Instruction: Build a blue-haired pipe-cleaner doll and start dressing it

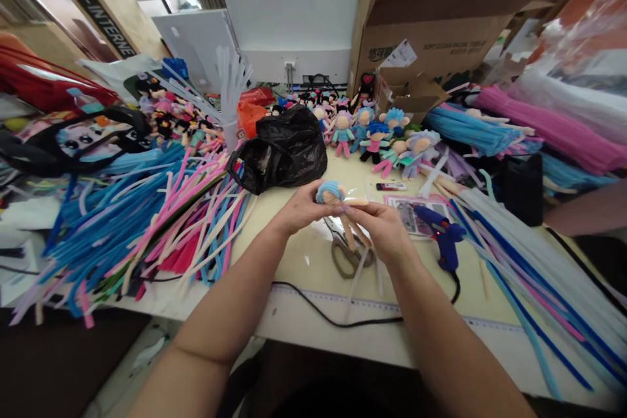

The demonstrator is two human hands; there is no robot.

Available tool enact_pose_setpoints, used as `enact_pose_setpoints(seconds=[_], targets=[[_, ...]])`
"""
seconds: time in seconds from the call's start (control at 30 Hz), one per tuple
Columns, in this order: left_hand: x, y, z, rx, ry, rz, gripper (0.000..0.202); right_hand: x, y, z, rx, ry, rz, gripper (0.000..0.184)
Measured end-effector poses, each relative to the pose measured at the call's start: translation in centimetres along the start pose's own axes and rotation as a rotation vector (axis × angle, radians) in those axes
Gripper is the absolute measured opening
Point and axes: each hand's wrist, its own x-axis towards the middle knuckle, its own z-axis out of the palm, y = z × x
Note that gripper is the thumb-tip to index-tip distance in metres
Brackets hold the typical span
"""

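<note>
Between my two hands, above the table's middle, is a small pipe-cleaner doll (331,192) with light blue hair and beige limbs. My left hand (304,208) is closed around its head. With pinched fingers my right hand (383,225) grips the doll at its body and limbs. Under them lies a pair of scissors (343,258), partly covered by the doll's dangling beige legs and pale strips. A dark blue glue gun (445,235) with a small red light rests to the right of my right hand.
Pipe cleaners (132,215) are heaped at left, with more bundles (548,241) at right. A black plastic bag (289,144) sits behind my hands, beside finished dolls (377,137). A lighter (390,187) lies near a card (411,214). A black cord (337,322) crosses the front. A cardboard box (426,26) stands behind.
</note>
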Motion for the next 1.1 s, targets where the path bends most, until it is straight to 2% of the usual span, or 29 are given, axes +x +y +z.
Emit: enact_pose_setpoints(seconds=[0.3, 0.47, 0.53, 0.63, 0.7, 0.8, 0.87, 0.93, 1.1], targets=[[0.0, -0.1, -0.4, -0.02, -0.057, -0.066, 0.046, 0.5, 0.8, -1.2, -0.052, -0.12, -0.032, 0.037], [0.4, -0.8, -0.6, -0.125, -0.069, -0.076, 0.045, 0.6, 1.0, -1.2, -0.105, -0.11, -0.056, 0.034], [0.6, -1.2, -0.8, -0.22, -0.066, -0.079, 0.044, 0.6, 0.9, -1.3, -0.153, 0.002, -0.142, 0.035], [0.8, -1.6, -1.3, -0.42, -0.048, -0.107, 0.041, 0.5, 0.4, -1.7, -0.28, 0.292, -0.303, 0.029], [0.7, -1.6, -1.6, -0.548, -0.044, -0.12, 0.041, 0.3, -0.1, -1.9, -0.317, 0.377, -0.318, 0.022], [0.2, -1.2, -1.6, -0.702, -0.049, -0.08, 0.044, -0.2, -0.5, -1.6, -0.397, 0.293, -0.365, 0.021], [-0.1, -1.0, -1.3, -0.749, -0.042, -0.041, 0.045, -0.7, -0.4, -0.7, -0.479, 0.199, -0.489, 0.024], [-0.3, -0.9, -0.8, -0.766, -0.051, 0.0, 0.045, -1.1, -0.2, 0.4, -0.512, 0.133, -0.62, 0.02], [-0.3, -1.5, 0.4, -0.814, -0.073, 0.059, 0.047, -1.9, 0.3, 2.4, -0.513, 0.14, -0.759, 0.008]])
